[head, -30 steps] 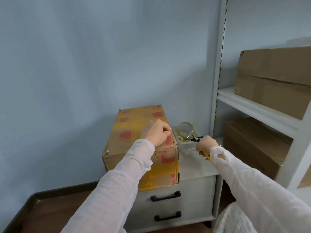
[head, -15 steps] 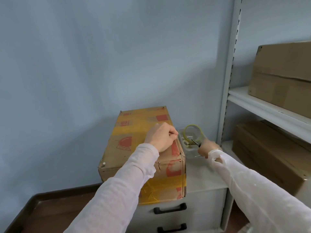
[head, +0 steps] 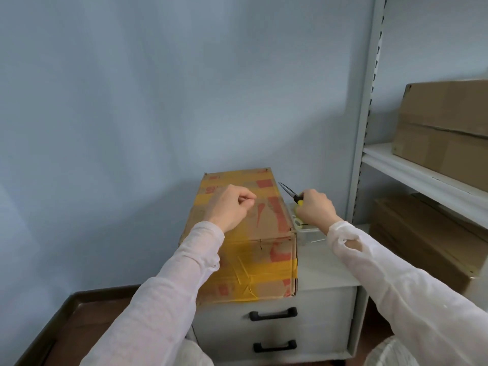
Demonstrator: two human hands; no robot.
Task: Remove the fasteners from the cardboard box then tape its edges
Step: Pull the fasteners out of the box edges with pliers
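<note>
Right hand [head: 315, 207] has lifted off the tray [head: 310, 232] since the earlier frame, bringing the pliers [head: 289, 192] up beside the cardboard box [head: 264, 228], nose toward its far right edge. Its grip is clamped on the yellow handles. Left hand [head: 231, 207] rests on the box top, fingers curled, thumb to forefinger; cannot tell if it pinches anything. Box sits on the desk [head: 324, 268]. Fastener [head: 260, 244] at the front edge is in place. Likely early: pulling under way, edge taping not started.

A worn cardboard box [head: 248, 228], banded with yellow tape and red print, lies closed on the left of the white surface [head: 324, 270]. A metal staple [head: 261, 244] sits at its near top edge. The right hand [head: 315, 210] grips yellow-handled needle-nose pliers [head: 289, 192], tips pointing over the box's right edge.
</note>
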